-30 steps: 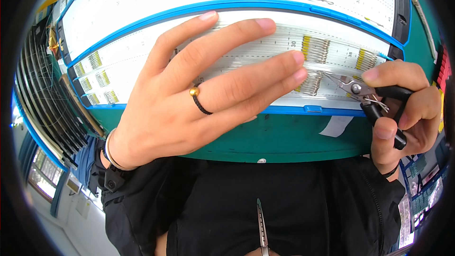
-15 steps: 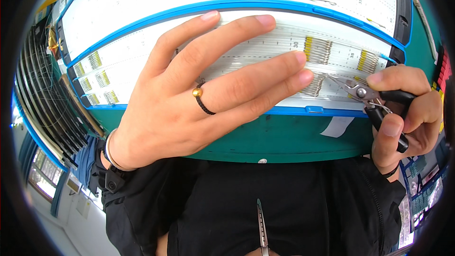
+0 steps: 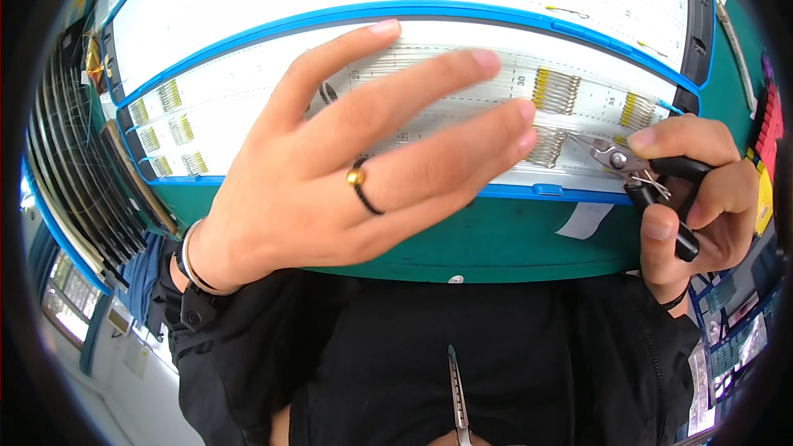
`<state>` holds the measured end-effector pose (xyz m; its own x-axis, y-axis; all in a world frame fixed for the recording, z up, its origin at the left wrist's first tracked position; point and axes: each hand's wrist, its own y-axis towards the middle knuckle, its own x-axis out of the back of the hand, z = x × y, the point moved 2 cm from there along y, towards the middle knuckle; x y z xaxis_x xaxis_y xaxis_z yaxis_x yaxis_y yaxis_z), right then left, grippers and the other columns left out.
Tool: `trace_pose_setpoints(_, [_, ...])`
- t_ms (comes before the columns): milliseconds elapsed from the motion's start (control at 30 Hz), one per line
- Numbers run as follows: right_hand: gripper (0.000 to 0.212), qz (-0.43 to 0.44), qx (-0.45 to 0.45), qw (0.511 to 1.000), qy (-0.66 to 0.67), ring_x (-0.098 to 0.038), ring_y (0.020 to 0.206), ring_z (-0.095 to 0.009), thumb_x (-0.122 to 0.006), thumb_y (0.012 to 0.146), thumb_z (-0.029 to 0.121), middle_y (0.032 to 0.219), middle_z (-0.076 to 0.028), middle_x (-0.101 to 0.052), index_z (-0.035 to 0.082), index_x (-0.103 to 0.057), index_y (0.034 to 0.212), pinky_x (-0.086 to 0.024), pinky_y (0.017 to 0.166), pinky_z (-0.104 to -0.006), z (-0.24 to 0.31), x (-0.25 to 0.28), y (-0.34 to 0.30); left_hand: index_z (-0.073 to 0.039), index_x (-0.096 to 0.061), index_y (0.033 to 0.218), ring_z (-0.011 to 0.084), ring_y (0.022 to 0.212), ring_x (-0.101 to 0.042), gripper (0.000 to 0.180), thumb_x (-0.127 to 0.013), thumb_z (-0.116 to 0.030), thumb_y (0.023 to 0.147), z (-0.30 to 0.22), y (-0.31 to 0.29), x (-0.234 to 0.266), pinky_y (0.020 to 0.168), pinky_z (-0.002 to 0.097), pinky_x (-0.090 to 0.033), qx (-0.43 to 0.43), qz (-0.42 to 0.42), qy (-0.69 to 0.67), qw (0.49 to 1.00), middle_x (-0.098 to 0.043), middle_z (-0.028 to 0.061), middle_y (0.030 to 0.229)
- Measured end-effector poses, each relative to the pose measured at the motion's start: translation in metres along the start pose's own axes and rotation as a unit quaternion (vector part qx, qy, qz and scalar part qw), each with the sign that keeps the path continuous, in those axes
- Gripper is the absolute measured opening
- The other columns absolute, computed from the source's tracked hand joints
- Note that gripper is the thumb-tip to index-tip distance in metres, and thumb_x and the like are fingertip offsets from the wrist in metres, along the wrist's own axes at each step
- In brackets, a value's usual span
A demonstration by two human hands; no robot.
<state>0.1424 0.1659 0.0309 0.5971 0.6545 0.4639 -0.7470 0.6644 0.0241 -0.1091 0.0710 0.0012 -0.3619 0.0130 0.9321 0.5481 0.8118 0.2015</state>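
A long white case with blue edges lies unfolded in front of me, printed with dashed measuring lines. Thin clear lines run along its near half, ending in rows of small metal hooks with yellow bindings. My left hand spreads flat over these lines, palm down, its fingertips beside the right-hand hooks and slightly blurred. In my right hand is a pair of small side cutters with black handles. Their jaw tips reach the right end of a lower bundle of hooks. Whether the tips touch a hook, I cannot tell.
The case rests on a green table mat. A white paper slip lies by its near edge. Dark curved strips stand at the left. A pointed metal tool shows low over my black clothing.
My left hand has shifted slightly to the right, with its fingers lifting and blurring. The right hand and the side cutters have moved slightly left. The hooks look unchanged.
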Motion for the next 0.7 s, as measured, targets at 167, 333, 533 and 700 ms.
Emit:
trace_pose_setpoints(167, [0.036, -0.026, -0.011, 0.998, 0.051, -0.057, 0.085, -0.018, -0.071, 0.092, 0.022, 0.110, -0.025, -0.062, 0.012, -0.036, 0.091, -0.047, 0.081, -0.0276, -0.0027, 0.0000, -0.0059, -0.024, -0.073, 0.120, 0.0219, 0.127, -0.055, 0.056, -0.076, -0.031, 0.064, 0.0005, 0.0021, 0.0068, 0.112, 0.0450, -0.042, 0.014, -0.008, 0.018, 1.000, -0.062, -0.0122, 0.133])
trace_pose_setpoints(333, [0.038, -0.028, -0.024, 0.999, 0.033, -0.057, 0.086, -0.019, -0.072, 0.092, 0.025, 0.109, -0.025, -0.063, 0.013, -0.036, 0.090, -0.047, 0.081, -0.0273, 0.0018, 0.0010, -0.0041, -0.026, -0.073, 0.120, 0.0207, 0.130, -0.053, 0.058, -0.076, -0.033, 0.063, -0.0021, 0.0037, 0.0067, 0.114, 0.0444, -0.040, 0.044, 0.009, 0.006, 0.999, -0.061, -0.0147, 0.134])
trace_pose_setpoints(533, [0.040, -0.025, -0.005, 1.000, 0.015, -0.058, 0.086, -0.019, -0.073, 0.091, 0.029, 0.108, -0.025, -0.064, 0.013, -0.036, 0.089, -0.047, 0.080, -0.0269, -0.0026, 0.0026, -0.0056, -0.029, -0.072, 0.122, 0.0194, 0.133, -0.051, 0.061, -0.079, -0.031, 0.061, -0.0049, 0.0022, 0.0016, 0.117, 0.0433, -0.036, 0.054, -0.002, 0.015, 0.998, -0.059, -0.0170, 0.135])
trace_pose_setpoints(700, [0.042, -0.066, -0.021, 0.997, 0.043, -0.056, 0.082, -0.017, -0.075, 0.089, 0.031, 0.106, -0.024, -0.063, 0.013, -0.037, 0.089, -0.046, 0.078, -0.0263, -0.0043, 0.0008, -0.0097, -0.030, -0.071, 0.122, 0.0191, 0.131, -0.051, 0.057, -0.078, -0.034, 0.065, -0.0051, 0.0014, -0.0002, 0.117, 0.0445, -0.036, 0.031, -0.022, 0.045, 0.998, -0.059, -0.0161, 0.135])
